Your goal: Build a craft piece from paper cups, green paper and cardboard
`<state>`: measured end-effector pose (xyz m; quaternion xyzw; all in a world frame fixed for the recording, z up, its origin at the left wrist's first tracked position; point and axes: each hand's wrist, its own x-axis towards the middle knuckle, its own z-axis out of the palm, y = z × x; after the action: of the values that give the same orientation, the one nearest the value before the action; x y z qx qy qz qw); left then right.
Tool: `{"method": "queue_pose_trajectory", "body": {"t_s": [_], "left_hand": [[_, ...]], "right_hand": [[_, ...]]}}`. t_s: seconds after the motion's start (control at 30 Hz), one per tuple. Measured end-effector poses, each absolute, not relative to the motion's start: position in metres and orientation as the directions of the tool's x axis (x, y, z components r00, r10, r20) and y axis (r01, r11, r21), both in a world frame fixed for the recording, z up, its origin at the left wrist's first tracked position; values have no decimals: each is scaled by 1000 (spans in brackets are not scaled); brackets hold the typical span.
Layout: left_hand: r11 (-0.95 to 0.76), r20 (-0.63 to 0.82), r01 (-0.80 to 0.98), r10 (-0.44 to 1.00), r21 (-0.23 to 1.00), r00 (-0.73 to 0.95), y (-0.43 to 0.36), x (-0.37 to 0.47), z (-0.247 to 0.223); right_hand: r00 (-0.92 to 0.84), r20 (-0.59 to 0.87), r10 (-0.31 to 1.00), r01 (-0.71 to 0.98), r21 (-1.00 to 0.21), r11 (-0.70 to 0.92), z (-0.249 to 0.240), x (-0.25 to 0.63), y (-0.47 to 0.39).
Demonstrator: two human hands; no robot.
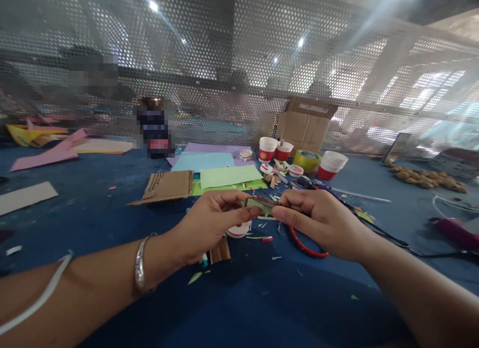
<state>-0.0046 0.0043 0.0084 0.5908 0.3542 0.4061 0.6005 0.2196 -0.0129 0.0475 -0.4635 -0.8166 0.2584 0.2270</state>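
Note:
My right hand is closed around a pair of scissors near the pivot. Their red handle loop hangs below the palm, and the dark blades reach left. Thumb and fingertips of my left hand pinch together beside the blade tips. What they hold is too small and blurred to name. A bit of green paper shows between both hands. Just under my left hand are a white round piece with a red edge and a strip of brown cardboard.
Green paper sheets and a folded cardboard piece lie ahead. Behind are stacked paper cups, more red-white cups, a yellow tape roll and a cardboard box. Paper scraps litter the blue table. A perforated screen stands behind.

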Motion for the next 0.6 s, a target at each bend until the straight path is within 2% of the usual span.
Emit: {"method": "queue_pose_trajectory", "body": {"t_s": [0.6], "left_hand": [[107,-19,-144,861,984,509,5,-6,9]], "right_hand": [[-468,77,881,656,-637,404,48,218,-12]]}}
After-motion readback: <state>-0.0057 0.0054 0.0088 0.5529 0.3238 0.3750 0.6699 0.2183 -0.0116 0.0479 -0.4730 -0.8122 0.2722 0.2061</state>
